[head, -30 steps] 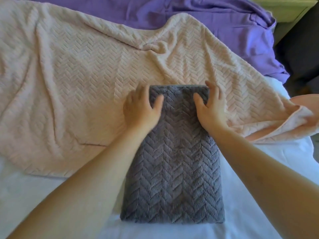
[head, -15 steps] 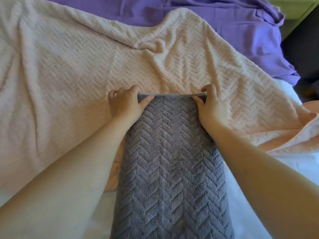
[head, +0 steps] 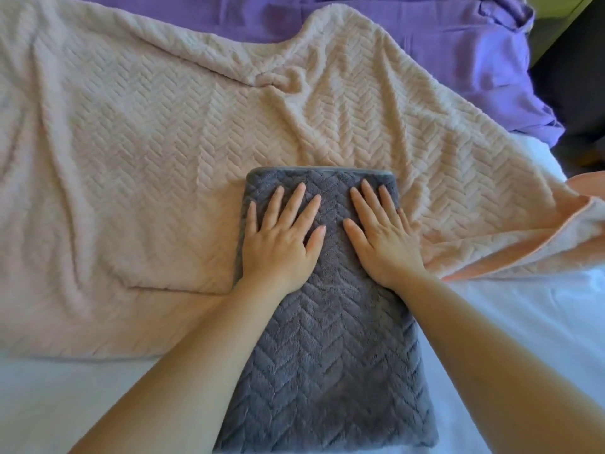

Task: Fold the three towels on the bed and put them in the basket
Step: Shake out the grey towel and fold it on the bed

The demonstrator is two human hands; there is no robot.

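The white bed (head: 523,322) carries all 3 towels. The pale pink towel (head: 147,142) lies spread and rumpled across most of it. The purple towel (head: 425,44) is bunched behind it at the far side, and both probably wait their turn. The grey towel (head: 327,355) lies folded into a long strip, its far end overlapping the pink one. The left hand (head: 278,244) and right hand (head: 383,244) lie side by side on its far half, fingers straight and spread, gripping nothing, likely flattening the fold. 0.5 s ago both pinched its far corners; now they have let go. A peach edge (head: 589,188) at far right may be the basket; I cannot tell.
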